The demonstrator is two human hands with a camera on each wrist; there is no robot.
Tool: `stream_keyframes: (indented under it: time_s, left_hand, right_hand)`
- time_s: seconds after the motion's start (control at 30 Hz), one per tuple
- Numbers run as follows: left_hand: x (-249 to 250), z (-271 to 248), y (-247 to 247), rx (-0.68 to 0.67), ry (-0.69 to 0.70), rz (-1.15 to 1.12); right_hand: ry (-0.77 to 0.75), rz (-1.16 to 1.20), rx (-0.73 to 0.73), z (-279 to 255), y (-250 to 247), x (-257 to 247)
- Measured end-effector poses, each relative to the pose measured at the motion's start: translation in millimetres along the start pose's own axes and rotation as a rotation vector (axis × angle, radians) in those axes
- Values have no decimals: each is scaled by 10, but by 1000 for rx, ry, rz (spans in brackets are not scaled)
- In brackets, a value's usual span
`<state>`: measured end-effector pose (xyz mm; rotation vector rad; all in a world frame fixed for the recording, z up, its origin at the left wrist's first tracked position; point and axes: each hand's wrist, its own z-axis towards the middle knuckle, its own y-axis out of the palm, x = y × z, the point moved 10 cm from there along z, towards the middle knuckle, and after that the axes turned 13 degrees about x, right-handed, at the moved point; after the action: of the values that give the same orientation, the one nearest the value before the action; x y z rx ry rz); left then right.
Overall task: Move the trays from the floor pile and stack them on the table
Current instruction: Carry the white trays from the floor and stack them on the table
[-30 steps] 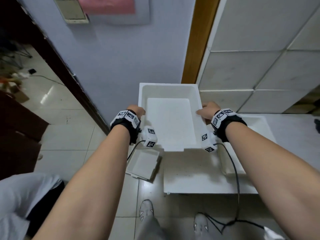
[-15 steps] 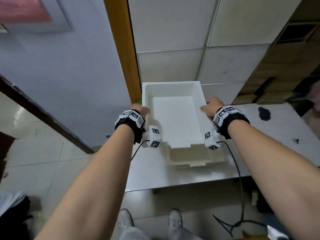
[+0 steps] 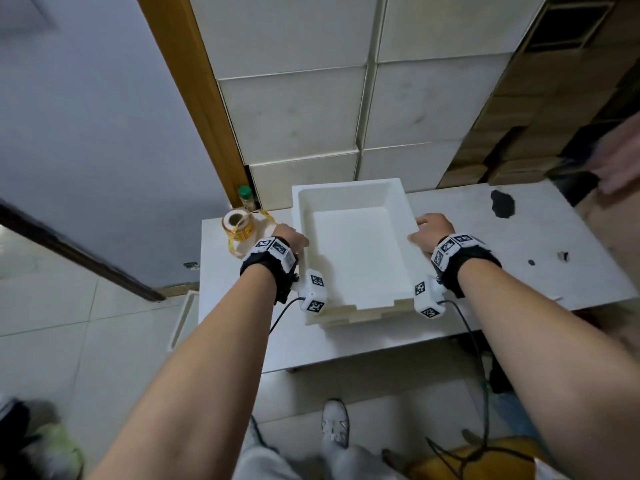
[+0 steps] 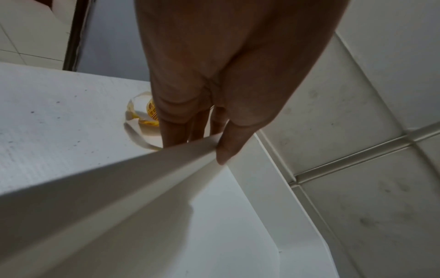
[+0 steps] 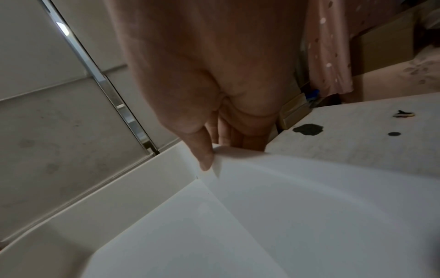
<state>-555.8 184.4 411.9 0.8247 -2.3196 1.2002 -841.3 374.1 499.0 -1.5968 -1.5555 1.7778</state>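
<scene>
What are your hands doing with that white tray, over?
Left hand and right hand both grip the top tray by its side rims. Tray sits over the stack on the table. Tape roll close by left hand, not blocking.

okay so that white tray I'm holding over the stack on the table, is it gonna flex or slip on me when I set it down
The white tray probably stays stiff: its rim looks straight between the left hand and right hand. It seems light, since only thumb and fingers pinch each wall. Its smooth walls may slip, so keep that pinch until it nests in the stack.
</scene>
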Motion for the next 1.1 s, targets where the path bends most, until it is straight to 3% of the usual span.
stream_keyframes:
  time_s: [0.17, 0.3, 0.6, 0.73, 1.1]
  left_hand:
    - [-145, -102, 41, 30, -28, 23]
    - [-348, 129, 175, 29, -48, 22]
    - [-489, -92, 191, 45, -151, -89]
    - [-510, -138, 302, -24, -188, -147]
    - [-584, -149, 292, -8, -239, -209]
  right_hand:
    - [-36, 69, -28, -23, 165, 25]
    - [-26, -5, -31, 2, 287, 84]
    - [2, -66, -110, 44, 525, 268]
    - [17, -34, -134, 52, 595, 340]
    - [112, 94, -156, 148, 737, 484]
